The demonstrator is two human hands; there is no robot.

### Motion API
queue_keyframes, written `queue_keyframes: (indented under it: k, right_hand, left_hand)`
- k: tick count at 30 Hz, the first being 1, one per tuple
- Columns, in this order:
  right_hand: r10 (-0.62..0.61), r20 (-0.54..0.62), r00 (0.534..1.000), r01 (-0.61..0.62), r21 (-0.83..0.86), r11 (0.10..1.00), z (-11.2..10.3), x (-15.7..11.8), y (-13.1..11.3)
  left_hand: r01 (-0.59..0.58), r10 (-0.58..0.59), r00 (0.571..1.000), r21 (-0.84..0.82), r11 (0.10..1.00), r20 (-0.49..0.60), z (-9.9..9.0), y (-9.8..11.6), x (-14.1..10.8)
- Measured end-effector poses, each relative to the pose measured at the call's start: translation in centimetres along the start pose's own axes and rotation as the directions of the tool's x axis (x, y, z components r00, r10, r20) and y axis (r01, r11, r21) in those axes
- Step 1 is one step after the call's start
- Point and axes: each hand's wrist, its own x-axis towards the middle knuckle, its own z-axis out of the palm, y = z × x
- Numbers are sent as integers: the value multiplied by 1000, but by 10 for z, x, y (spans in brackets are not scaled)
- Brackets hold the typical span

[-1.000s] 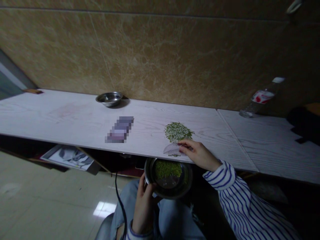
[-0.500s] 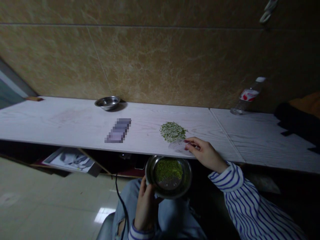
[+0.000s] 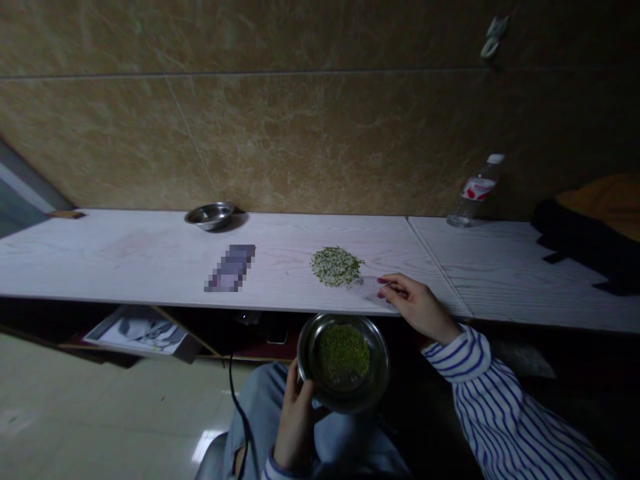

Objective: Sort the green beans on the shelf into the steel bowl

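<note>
My left hand (image 3: 296,415) grips the near left rim of a steel bowl (image 3: 381,363), held over my lap just below the table edge. Small green beans (image 3: 345,350), like mung beans, lie in its bottom. Pinched in the fingers of my right hand (image 3: 417,303) is a thin clear plastic piece (image 3: 369,288), low over the tabletop; its exact kind is unclear. It is at the near right edge of a round pile of mixed white grains and green beans (image 3: 336,265) on the table.
On the white wood-grain table (image 3: 135,257) stand a second steel bowl (image 3: 210,217) at the back and a clear bottle (image 3: 475,192) at right. A pixelated flat object (image 3: 231,269) lies left of the pile. Dark and orange cloth (image 3: 595,227) sits far right. An open drawer (image 3: 140,333) is below.
My right hand and the plastic piece have shifted slightly right, away from the pile. The beans have spread within the bowl, which sits a little lower and farther right. The view has turned slightly.
</note>
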Motion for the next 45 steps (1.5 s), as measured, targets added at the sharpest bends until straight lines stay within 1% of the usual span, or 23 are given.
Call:
queue_keyframes:
  k: [4,9,15,17,24,27,29,30,32,34,36,37,39,42,45]
  right_hand:
    - [19,-22,1000,-19,19,1000,-9,-2,6]
    - [32,-55,998,-30,44,999,-17,-5,16]
    - [28,-82,996,-23,59,998,-21,-7,23]
    - [34,-88,996,-29,60,998,-23,-7,23]
    - [27,-86,996,-23,47,999,-25,2,27]
    - [9,-46,999,-9,12,1000,-22,14,30]
    - [-16,-9,1000,16,-28,999,-19,26,30]
    - [-35,6,999,36,-49,998,-18,34,29]
    - [-80,23,997,81,-83,993,-15,53,28]
    - [-117,21,993,118,-79,990,-12,76,29]
    - [-111,-18,994,110,-27,994,-9,99,36]
    - [-102,-36,994,102,-3,995,-8,109,41]
    - [-81,-115,990,83,21,996,-9,125,53]
    - [-62,-167,984,67,25,997,-17,135,72]
    - [-12,-163,987,16,22,1000,-25,133,85]
  left_hand:
    - [14,-13,999,-32,999,33,7,2,-2]
    - [16,-15,1000,-47,999,12,10,2,1]
    - [75,-76,993,11,997,89,11,-4,3]
    - [81,-83,994,20,996,74,13,-5,3]
    - [13,-13,1000,4,1000,10,10,-6,8]
    - [4,-5,1000,-35,999,-14,7,-6,11]
    - [20,-21,1000,-68,998,-17,6,-4,10]
    - [7,-10,999,-70,998,-47,6,-2,10]
    - [9,-12,999,-54,999,-52,8,2,10]
    - [-39,37,997,-24,999,-63,12,7,12]
    - [-71,70,995,-12,997,-66,16,11,15]
    - [-72,70,995,-18,997,-69,18,12,18]
    - [-53,50,996,-45,998,-75,24,14,23]
    - [-46,42,997,-53,998,-70,31,14,29]
    - [-56,54,997,-36,998,-47,38,8,33]
